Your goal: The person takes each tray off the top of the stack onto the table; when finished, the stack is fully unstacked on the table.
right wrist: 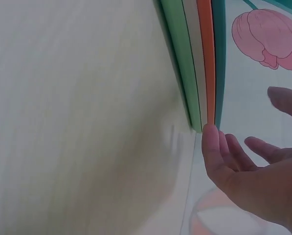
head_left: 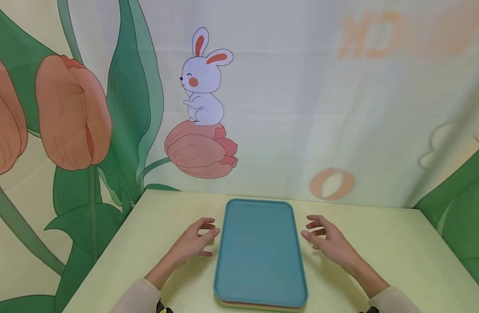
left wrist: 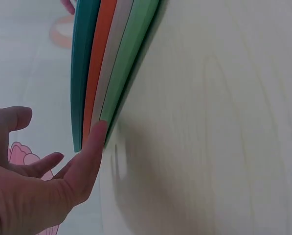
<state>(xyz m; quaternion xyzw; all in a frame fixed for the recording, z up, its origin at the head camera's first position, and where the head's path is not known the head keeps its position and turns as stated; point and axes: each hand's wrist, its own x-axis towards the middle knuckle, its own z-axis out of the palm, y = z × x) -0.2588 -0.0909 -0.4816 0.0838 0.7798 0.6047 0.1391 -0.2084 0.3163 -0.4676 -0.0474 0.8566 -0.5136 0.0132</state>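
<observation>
A stack of rectangular trays lies on the table, its long sides running away from me. The top one is a teal tray (head_left: pixel 260 252). Edge-on in the left wrist view, an orange tray (left wrist: pixel 100 54), a beige tray (left wrist: pixel 111 54) and a light green tray (left wrist: pixel 131 54) show beneath it. My left hand (head_left: pixel 194 241) hovers just off the stack's left side, fingers loosely bent, holding nothing. Off the right side, my right hand (head_left: pixel 331 241) mirrors it with thumb and fingers apart and nothing between them.
The pale wood-grain table (head_left: pixel 392 248) extends to both sides of the stack. Behind it hangs a curtain (head_left: pixel 282 108) printed with tulips, leaves and a white rabbit, reaching down to the table's back edge.
</observation>
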